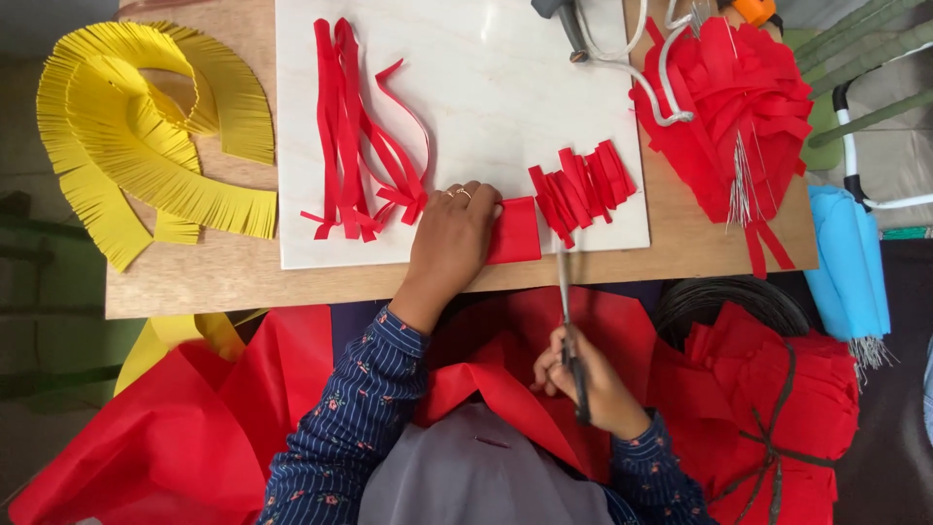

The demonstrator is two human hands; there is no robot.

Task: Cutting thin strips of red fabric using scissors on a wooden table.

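Observation:
My left hand [452, 238] presses down on a folded piece of red paper [515, 231] lying on the white board [486, 97]. Scissors [567, 311] are held in my right hand [593, 384] below the table edge, blades pointing up toward the red piece. Just right of the folded piece lies a stack of short cut red strips [583, 187]. To the left of my left hand lie long loose red paper strips [360, 136].
Fringed yellow paper [146, 136] curls at the table's left end. A red paper flower with wire stems [739, 107] sits at the right, near a glue gun with white cable [583, 34]. Red sheets [194, 418], a tied red bundle [768, 418] and blue paper [850, 262] lie around my lap.

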